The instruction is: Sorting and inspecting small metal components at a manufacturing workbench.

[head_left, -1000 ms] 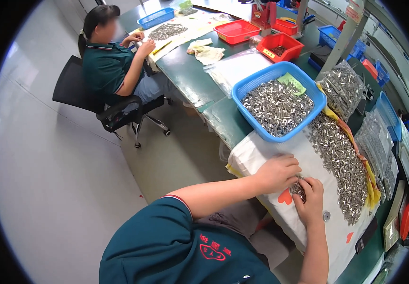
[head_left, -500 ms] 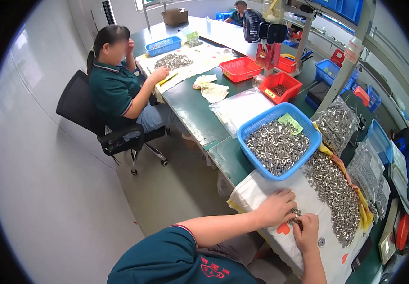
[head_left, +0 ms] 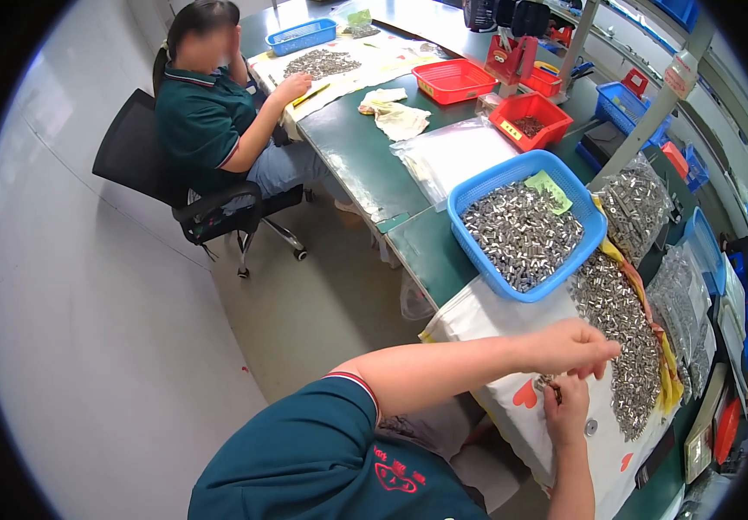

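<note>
My left hand (head_left: 567, 347) is above the white cloth with red hearts (head_left: 469, 314), reaching across to the left edge of the loose pile of small silvery metal cylinders (head_left: 629, 347). Its fingers are bent together, and what they hold, if anything, is hidden. Just below it, my right hand (head_left: 569, 409) rests on the cloth, fingers curled around a few small metal cylinders (head_left: 550, 381), partly covered. A small round metal disc (head_left: 591, 427) lies to the right of that wrist. Beyond the hands stands a blue basket (head_left: 469, 247) full of similar cylinders, with a green slip in it.
Clear bags of metal parts (head_left: 634, 204) line the right side. Red bins (head_left: 456, 80) and a metal post (head_left: 642, 126) stand farther back. Across the green table, a co-worker (head_left: 205, 113) sits in a black chair beside another parts pile (head_left: 322, 63).
My left hand has moved right and away from the small cluster, toward the big pile. My right hand has stayed near the cluster. The view has shifted slightly.
</note>
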The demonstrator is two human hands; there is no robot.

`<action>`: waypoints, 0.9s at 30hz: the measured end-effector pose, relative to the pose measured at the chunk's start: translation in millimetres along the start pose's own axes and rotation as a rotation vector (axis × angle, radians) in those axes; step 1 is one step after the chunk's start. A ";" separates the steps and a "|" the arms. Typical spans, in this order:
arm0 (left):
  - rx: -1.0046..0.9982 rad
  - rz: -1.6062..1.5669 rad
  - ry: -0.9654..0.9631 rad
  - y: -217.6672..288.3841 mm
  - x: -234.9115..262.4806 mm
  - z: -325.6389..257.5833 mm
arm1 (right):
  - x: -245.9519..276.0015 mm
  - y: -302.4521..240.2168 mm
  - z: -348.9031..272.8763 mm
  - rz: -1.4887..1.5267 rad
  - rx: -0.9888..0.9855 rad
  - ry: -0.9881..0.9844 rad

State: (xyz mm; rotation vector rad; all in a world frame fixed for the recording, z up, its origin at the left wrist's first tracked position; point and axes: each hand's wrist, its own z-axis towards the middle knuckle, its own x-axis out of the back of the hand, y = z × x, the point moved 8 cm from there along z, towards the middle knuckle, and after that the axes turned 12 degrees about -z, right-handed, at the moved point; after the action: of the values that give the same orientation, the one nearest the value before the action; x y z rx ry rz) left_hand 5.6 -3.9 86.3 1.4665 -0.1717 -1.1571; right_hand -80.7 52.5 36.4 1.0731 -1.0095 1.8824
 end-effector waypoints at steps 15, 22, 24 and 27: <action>0.001 0.640 0.279 -33.5 38.6 -39.8 | -0.1 -2.8 -12.4 -0.199 0.047 0.033; -0.010 0.657 0.413 -37.4 58.0 -48.2 | 3.5 12.7 14.2 -0.091 -0.101 -0.149; -0.026 0.683 0.395 -34.7 57.4 -45.1 | 18.9 14.3 28.3 -0.071 -0.146 -0.090; -0.081 0.716 0.392 -36.0 58.5 -46.3 | 12.7 21.7 32.9 -0.055 -0.226 -0.123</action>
State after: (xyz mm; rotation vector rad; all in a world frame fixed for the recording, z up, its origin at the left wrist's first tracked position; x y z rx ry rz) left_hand 49.7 -2.2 16.3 1.3613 -0.3380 -0.2903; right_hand -93.7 17.0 53.3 1.0805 -1.2185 1.6293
